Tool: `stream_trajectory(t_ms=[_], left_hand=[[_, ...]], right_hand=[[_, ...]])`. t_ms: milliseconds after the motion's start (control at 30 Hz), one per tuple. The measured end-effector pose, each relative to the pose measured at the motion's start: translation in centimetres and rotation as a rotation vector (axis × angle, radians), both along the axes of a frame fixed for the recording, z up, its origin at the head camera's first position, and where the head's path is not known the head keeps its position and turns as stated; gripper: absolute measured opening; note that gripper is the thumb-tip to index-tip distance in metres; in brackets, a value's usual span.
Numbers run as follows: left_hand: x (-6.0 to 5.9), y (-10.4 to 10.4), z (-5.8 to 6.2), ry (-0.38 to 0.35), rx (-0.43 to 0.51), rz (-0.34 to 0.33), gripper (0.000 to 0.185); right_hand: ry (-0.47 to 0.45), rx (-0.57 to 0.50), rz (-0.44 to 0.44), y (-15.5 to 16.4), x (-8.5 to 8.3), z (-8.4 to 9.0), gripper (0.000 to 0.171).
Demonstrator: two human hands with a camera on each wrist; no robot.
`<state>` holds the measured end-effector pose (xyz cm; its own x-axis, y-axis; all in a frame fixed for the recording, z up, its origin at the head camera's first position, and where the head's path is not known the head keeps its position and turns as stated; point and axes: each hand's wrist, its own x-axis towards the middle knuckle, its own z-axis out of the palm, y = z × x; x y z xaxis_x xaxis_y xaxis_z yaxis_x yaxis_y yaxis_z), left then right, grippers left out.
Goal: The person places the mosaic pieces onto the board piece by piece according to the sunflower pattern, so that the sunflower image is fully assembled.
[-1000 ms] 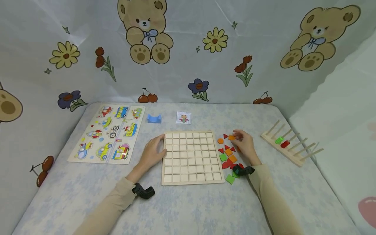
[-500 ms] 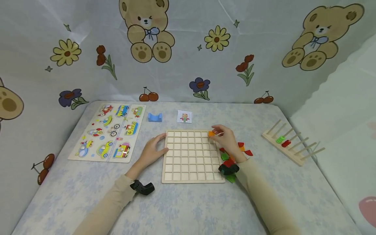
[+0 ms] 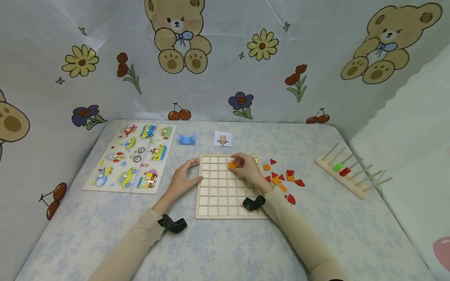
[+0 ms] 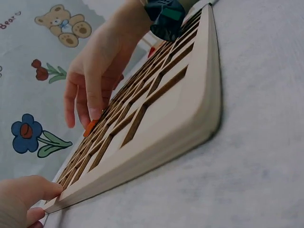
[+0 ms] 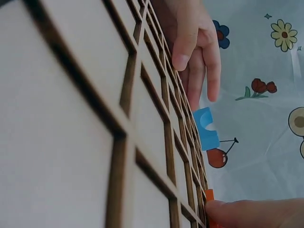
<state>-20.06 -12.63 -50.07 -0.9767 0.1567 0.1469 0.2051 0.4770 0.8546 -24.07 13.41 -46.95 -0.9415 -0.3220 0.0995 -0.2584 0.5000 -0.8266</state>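
My right hand (image 3: pixel 247 168) pinches an orange square tile (image 3: pixel 232 166) between thumb and fingertips, over the upper middle cells of a wooden grid board (image 3: pixel 213 200). In the left wrist view the orange tile (image 4: pixel 89 128) is tilted close over the grid, partly hidden by the fingers. The right wrist view shows the orange tile (image 5: pixel 209 194) beside the thumb. My left hand (image 3: pixel 182 176) rests against the board's left edge with thumb and forefinger spread along it and touching it. The cells that show hold no tiles.
Loose red, orange and green tiles (image 3: pixel 290 178) lie right of the board, partly behind the right forearm. A pattern card (image 3: pixel 223 139) and blue stand (image 3: pixel 187 139) lie behind it. A vehicle puzzle (image 3: pixel 130 160) is at left, a pegged rack (image 3: pixel 342 177) at right.
My right hand has moved left from the loose tiles to the grid, carrying the orange square tile. Some loose tiles have shifted rightward. The left hand stays at the board's edge.
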Motion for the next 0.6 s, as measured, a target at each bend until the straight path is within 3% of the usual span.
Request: stream_trajectory(t_ms=[267, 600], left_hand=[[-0.1, 0.0, 0.1, 0.019, 0.064, 0.002, 0.057], [-0.1, -0.1, 0.0, 0.024, 0.071, 0.01, 0.05]], right_hand=[[-0.006, -0.009, 0.031, 0.1, 0.0, -0.4, 0.04], [0.018, -0.009, 0.001, 1.2, 0.0, 0.0, 0.035]])
